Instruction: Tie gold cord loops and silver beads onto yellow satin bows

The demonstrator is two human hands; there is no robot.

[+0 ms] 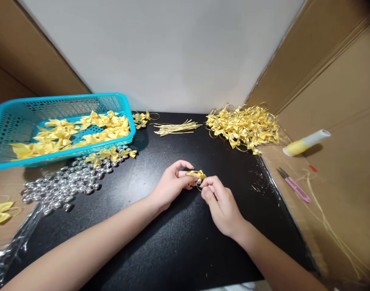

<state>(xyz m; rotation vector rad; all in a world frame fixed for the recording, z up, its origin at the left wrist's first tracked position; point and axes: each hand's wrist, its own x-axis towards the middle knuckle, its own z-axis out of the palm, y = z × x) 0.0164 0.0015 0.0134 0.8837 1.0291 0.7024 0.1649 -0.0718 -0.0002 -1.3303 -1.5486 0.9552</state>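
Observation:
Near the middle of the black table, my left hand (173, 182) grips a yellow ribbon bow (200, 174) between thumb and fingers. A small silver bell or bead (198, 182) shows on the bow's near side; I cannot tell which it is. Close against the bow's right side is my right hand (219, 202), its thumb and index finger pinched on a thin gold tie (198, 188) that curves out below the bow. The fingertips hide part of the tie.
A blue basket (129, 117) of yellow bows stands at left behind many silver beads (66, 184). Gold twist ties (177, 127) lie at the back, beside a heap of tied bows (244, 125). Pink-handled snips (294, 186) and a yellow-white tube (306, 142) are at right.

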